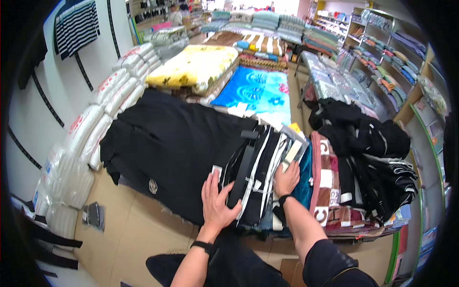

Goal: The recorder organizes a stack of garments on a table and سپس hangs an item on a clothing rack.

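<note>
My left hand (219, 204) lies with fingers spread at the edge of a large black garment (177, 136), beside a small white tag (217, 170). Next to it is a row of folded black garments with white stripes (258, 179), with a dark band (245, 170) across it. My right hand (287, 179) rests on the far side of that row, its fingers stretched out near an off-white strip (292, 152). Nothing shows as gripped in either hand. The undersides of the fingers are hidden.
To the right, black clothes (377, 177) lie over a pink-edged patterned blanket (321, 186). Behind are a blue printed blanket (258, 91) and a yellow one (191, 67). White plastic-wrapped bundles (86, 129) line the left wall. Shelves (397, 62) stand at right; a small packet (93, 215) lies on the floor.
</note>
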{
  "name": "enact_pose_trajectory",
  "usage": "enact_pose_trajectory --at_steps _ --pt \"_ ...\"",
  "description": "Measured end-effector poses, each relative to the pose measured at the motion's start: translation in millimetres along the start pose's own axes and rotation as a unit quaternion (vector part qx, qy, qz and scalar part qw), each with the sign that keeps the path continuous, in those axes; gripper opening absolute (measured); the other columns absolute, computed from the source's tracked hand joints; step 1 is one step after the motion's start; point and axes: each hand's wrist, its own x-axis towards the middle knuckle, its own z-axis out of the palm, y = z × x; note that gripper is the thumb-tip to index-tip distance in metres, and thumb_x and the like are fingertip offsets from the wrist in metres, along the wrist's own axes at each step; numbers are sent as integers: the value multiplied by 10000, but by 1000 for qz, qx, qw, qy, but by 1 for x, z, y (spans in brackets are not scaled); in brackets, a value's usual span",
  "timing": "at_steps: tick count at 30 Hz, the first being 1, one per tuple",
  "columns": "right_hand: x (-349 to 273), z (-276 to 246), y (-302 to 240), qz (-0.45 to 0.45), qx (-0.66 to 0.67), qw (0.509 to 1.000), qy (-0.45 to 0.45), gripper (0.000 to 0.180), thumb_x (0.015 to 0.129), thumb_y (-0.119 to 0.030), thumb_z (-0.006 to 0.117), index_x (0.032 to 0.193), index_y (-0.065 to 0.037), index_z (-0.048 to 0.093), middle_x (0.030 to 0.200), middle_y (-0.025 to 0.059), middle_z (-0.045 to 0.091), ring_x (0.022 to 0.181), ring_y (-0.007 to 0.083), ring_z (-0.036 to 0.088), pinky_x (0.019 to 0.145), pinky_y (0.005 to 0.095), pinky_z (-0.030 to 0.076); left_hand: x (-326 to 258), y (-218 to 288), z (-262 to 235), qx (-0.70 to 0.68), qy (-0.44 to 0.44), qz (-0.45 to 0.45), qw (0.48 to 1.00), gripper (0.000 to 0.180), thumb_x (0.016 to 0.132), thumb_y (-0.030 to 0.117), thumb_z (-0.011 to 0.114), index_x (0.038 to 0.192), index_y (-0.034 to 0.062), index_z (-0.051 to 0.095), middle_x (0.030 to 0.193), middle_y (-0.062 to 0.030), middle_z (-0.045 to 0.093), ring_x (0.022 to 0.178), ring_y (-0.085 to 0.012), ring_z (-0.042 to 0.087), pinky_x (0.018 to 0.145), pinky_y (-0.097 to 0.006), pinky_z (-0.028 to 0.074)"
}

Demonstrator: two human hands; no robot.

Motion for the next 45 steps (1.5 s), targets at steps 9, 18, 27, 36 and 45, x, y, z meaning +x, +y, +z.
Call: enact_pose_trajectory --at_steps 9,18,27,36,45 --pt "3 -1 -2 -10 -3 1000 2 666 1009 -414 611 1507 19 520 1593 248 505 1497 422 426 1245 519 302 0 -3 0 -5 -5 -4 1000 546 755 276 830 1250 65 738 1725 -235 299 1575 -450 291 1259 -561 272" --pt "2 2 1 -8 -8 1000 7 666 1006 -413 604 1510 15 522 1592 249 506 1496 415 430 1246 512 299 -1 -4 4 -7 -4 0 1000 541 759 281 824 1244 57 738 1727 -233 299 1574 -450 292 1259 -564 270" --pt "2 0 -2 -2 -4 1000 -2 680 1004 -423 601 1518 14 513 1602 247 495 1503 414 422 1249 515 294 -1 -6 4 -5 -4 -3 1000 555 752 292 827 1253 67 743 1724 -234 301 1572 -450 295 1260 -564 268" --pt "11 -10 0 14 41 998 -42 717 992 -463 622 1521 10 517 1617 242 479 1521 393 401 1256 504 285 -1 -8 3 -17 3 0 1000 540 738 284 828 1238 94 753 1719 -232 305 1569 -451 300 1262 -561 267" --pt "21 -73 -57 -109 355 928 -17 293 1007 -155 686 1254 -3 719 1393 214 650 1316 343 603 1142 412 438 -5 -16 -2 -57 4 -18 998 451 732 257 834 1128 54 759 1731 -218 313 1565 -450 322 1270 -536 284"
